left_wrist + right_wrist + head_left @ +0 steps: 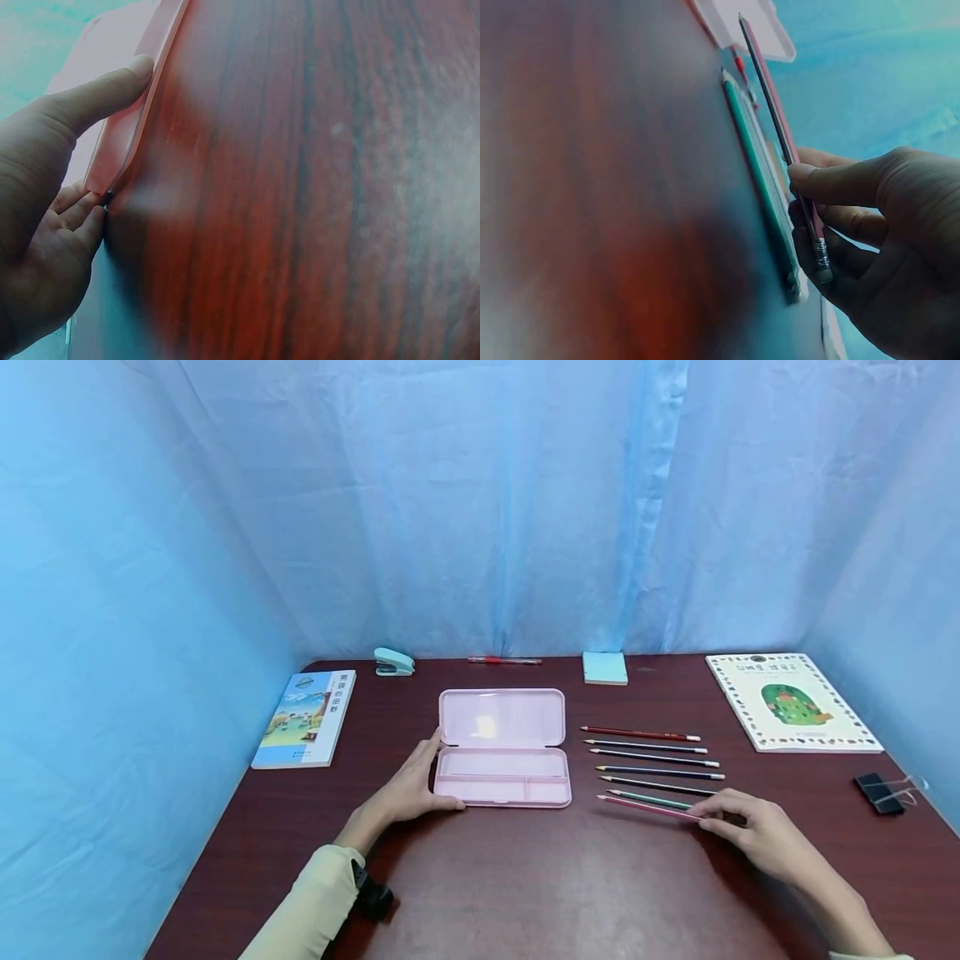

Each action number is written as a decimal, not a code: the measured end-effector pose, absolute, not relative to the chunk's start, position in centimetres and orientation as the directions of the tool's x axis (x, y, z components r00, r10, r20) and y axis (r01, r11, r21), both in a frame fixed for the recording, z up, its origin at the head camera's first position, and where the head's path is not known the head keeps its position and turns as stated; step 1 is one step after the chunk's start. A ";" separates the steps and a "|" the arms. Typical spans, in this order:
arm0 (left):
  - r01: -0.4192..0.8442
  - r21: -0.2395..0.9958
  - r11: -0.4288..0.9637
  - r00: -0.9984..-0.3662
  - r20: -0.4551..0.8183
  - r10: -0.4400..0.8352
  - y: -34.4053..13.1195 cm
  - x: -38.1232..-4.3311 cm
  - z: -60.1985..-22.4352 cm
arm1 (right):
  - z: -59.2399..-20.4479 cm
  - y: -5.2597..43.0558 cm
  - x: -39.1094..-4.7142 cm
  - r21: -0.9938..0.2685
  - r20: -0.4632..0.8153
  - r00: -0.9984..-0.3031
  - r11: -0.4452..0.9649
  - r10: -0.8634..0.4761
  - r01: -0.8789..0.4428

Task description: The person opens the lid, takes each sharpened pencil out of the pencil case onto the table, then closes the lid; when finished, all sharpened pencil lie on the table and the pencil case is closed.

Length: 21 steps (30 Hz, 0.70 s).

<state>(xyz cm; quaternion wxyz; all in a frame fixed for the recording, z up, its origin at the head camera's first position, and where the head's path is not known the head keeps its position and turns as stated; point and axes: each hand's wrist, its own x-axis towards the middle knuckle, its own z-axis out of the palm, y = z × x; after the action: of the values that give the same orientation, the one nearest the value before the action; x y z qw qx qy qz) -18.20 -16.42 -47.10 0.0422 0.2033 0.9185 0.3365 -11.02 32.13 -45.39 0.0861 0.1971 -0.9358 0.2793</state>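
A pink pencil case (502,802) lies with its lid raised back, its compartments bare. My left hand (408,783) holds its near left corner, thumb along the front edge and fingers along the left side. In the left wrist view the thumb (112,94) presses the case's rim (139,124). My right hand (757,827) pinches a red pencil (648,808) near its eraser end, thumb against fingers. In the right wrist view that pencil (769,94) appears above a green pencil (754,165). More pencils (660,772) lie in a row behind it.
On the left is a book (303,718); a stapler (393,662), a red pen (504,660) and a light blue notepad (604,667) line the back edge. At right lie a white picture book (791,702) and a black binder clip (881,793). Blue curtains surround the table.
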 end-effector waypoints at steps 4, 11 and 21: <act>0.339 0.638 0.691 -0.917 0.057 0.396 -16.4 -18.1 -47.0 | -46.0 33.0 -10.3 -0.475 0.236 -0.928 0.799 -0.287 -0.368; 0.335 0.636 0.695 -0.917 0.051 0.395 -16.3 -18.1 -47.0 | -46.6 33.5 -10.0 -0.475 0.246 -0.930 0.802 -0.273 -0.362; 0.329 0.634 0.700 -0.918 0.043 0.393 -16.4 -18.2 -47.1 | -47.1 33.6 -10.5 -0.432 0.290 -0.913 0.812 -0.286 -0.392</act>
<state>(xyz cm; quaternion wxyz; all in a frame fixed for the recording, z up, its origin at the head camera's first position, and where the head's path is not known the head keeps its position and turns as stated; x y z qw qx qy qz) -18.20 -16.36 -47.12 0.0479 0.1962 0.9206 0.3341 -10.49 33.61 -47.07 0.1063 0.1793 -0.9460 0.2484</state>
